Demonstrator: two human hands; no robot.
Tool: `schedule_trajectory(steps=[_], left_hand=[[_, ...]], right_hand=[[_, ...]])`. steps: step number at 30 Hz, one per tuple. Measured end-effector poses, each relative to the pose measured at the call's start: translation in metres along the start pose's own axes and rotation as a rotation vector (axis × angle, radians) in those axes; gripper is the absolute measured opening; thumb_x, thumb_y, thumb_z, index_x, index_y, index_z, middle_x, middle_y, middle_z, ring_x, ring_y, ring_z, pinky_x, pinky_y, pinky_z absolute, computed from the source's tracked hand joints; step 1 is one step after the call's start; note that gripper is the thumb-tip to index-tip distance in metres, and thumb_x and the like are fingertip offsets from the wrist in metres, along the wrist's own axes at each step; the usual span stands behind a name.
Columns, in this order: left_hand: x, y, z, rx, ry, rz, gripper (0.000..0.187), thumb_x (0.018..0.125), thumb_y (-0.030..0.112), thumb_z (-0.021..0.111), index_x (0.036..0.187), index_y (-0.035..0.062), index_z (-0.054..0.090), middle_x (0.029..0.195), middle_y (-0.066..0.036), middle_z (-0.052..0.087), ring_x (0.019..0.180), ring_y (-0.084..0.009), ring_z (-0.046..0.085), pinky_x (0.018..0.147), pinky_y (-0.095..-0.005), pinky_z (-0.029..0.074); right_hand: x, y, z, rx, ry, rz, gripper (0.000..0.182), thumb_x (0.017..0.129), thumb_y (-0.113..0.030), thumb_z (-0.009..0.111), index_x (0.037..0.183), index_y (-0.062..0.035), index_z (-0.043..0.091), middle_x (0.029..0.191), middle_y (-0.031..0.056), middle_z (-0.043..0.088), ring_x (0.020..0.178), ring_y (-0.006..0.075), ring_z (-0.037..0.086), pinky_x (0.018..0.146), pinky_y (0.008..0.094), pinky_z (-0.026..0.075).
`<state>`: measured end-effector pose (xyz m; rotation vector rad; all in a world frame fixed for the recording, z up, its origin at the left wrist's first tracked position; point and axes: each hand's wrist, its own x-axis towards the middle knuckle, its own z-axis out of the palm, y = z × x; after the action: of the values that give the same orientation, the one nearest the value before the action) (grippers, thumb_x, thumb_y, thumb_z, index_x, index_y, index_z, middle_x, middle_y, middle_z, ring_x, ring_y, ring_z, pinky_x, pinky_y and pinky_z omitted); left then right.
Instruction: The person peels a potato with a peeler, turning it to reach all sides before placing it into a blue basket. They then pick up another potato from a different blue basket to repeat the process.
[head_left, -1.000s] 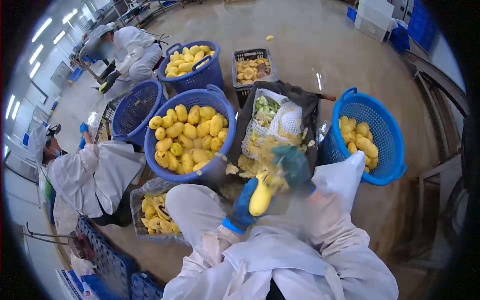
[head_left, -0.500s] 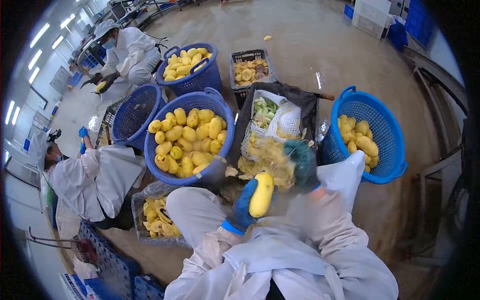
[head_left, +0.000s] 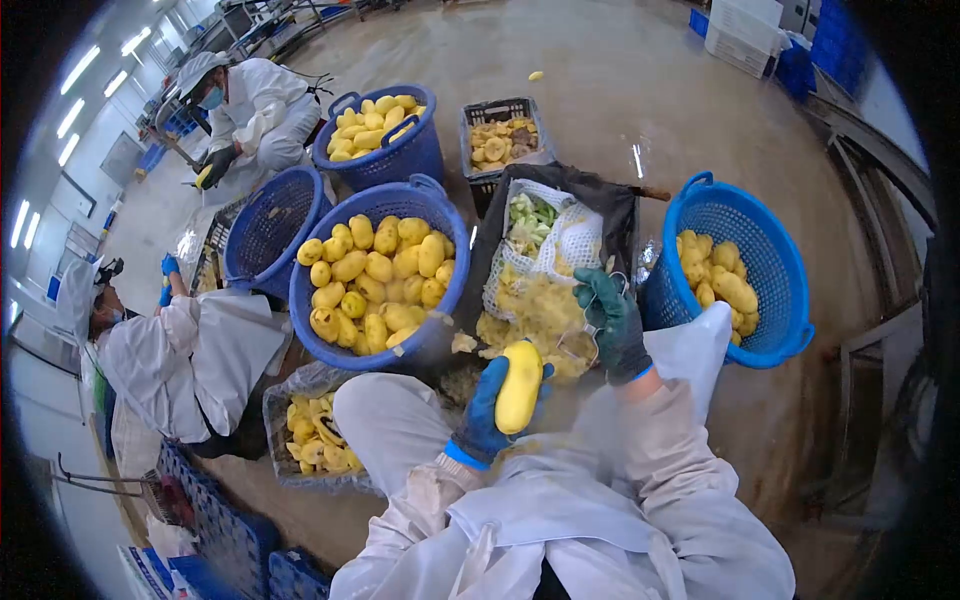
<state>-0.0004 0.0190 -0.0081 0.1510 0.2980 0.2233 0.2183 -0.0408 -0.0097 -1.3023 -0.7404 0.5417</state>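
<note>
My left hand, in a blue glove, is wrapped round a smooth yellow fruit held upright above my lap. To its right, my right hand in a dark green glove has its fingers curled round a thin metal tool, whose shape is hard to make out. Both hands are near a crate lined with black cloth, which holds yellow peelings, white foam netting and green scraps. A purple basket of yellow fruit stands at the left of the crate.
A blue basket with fruit stands at the right. Another full basket, an empty-looking one and a crate of fruit pieces lie beyond. Two people work at the left. A lined crate of cut pieces sits near my knee.
My right hand was blurred over the peelings and now shows clearly, slightly farther right. The fruit in my left hand has shifted slightly left. The far person's hands have moved.
</note>
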Motion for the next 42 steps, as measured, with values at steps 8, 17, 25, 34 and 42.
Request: schedule_trajectory(steps=[8, 17, 25, 34, 42], left_hand=[[-0.002, -0.021, -0.032, 1.169, 0.007, 0.672, 0.055, 0.087, 0.012, 0.063, 0.134, 0.0046, 0.037, 0.123, -0.017, 0.054, 0.104, -0.0252, 0.059, 0.089, -0.0375, 0.049], [0.001, -0.009, -0.024, 0.355, 0.049, 0.13, 0.051, 0.094, 0.042, 0.05, 0.136, 0.0148, 0.041, 0.121, -0.014, 0.056, 0.097, -0.0234, 0.06, 0.08, -0.0331, 0.052], [0.02, 0.009, -0.004, 0.584, 0.06, 0.325, 0.064, 0.086, 0.021, 0.06, 0.142, 0.0101, 0.03, 0.126, -0.011, 0.048, 0.111, -0.023, 0.053, 0.093, -0.0372, 0.045], [0.049, 0.035, -0.026, 0.767, 0.287, 0.377, 0.067, 0.079, 0.011, 0.065, 0.138, 0.0014, 0.034, 0.126, -0.011, 0.05, 0.112, -0.0215, 0.051, 0.095, -0.0347, 0.043], [0.067, 0.047, -0.037, 0.07, 0.362, 0.187, 0.056, 0.088, 0.029, 0.056, 0.136, 0.0053, 0.039, 0.126, -0.016, 0.053, 0.108, -0.0258, 0.056, 0.093, -0.0378, 0.046]], right_hand=[[-0.011, 0.038, 0.023, 0.016, 0.021, -0.044, 0.026, 0.095, -0.019, 0.045, 0.102, -0.0011, 0.062, 0.09, 0.0061, 0.064, 0.083, 0.0165, 0.061, 0.076, 0.0311, 0.048], [0.036, 0.029, 0.001, 0.016, 0.229, -0.172, 0.025, 0.096, -0.021, 0.048, 0.098, -0.0005, 0.061, 0.087, 0.0085, 0.065, 0.077, 0.0151, 0.062, 0.067, 0.0277, 0.047], [0.103, -0.013, -0.053, 0.038, -0.159, 0.039, 0.025, 0.094, -0.02, 0.055, 0.111, -0.0022, 0.059, 0.088, 0.0043, 0.066, 0.073, 0.0095, 0.06, 0.068, 0.0222, 0.046], [0.23, -0.009, -0.137, -0.901, -0.049, -0.029, 0.031, 0.089, -0.015, 0.051, 0.118, -0.0079, 0.057, 0.119, 0.0103, 0.059, 0.095, 0.0235, 0.062, 0.078, 0.0355, 0.051], [0.302, 0.045, -0.17, -1.776, -0.527, 0.211, 0.035, 0.079, -0.031, 0.057, 0.106, -0.0089, 0.063, 0.106, 0.0178, 0.064, 0.099, 0.0365, 0.06, 0.086, 0.0453, 0.047]])
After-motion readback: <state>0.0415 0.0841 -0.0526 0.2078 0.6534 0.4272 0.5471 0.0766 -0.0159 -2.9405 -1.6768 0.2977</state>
